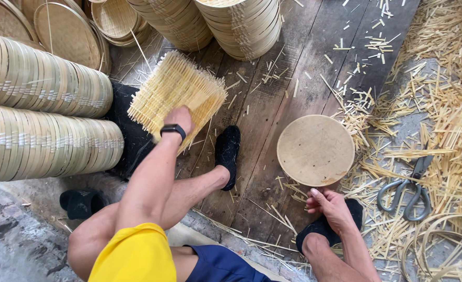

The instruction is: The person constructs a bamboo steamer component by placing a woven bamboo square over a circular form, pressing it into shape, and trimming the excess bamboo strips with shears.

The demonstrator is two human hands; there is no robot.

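Observation:
My left hand [179, 118] reaches forward and grips the near edge of a stack of square woven bamboo mats [174, 94] that rests on the wooden floor. A dark watch band sits on that wrist. My right hand [329, 205] rests low by my right foot, fingers loosely curled, holding nothing that I can see. It lies just below a round wooden disc [315, 150] lying flat on the planks. Large metal shears [411, 187] lie to the right of that hand among bamboo offcuts.
Stacks of round bamboo rims [43, 78] lie on their sides at the left, with upright stacks [241, 26] at the back. Bamboo splinters [440, 104] cover the floor at the right. A bent bamboo hoop [440, 250] lies at the lower right. A black slipper [82, 202] sits at the left.

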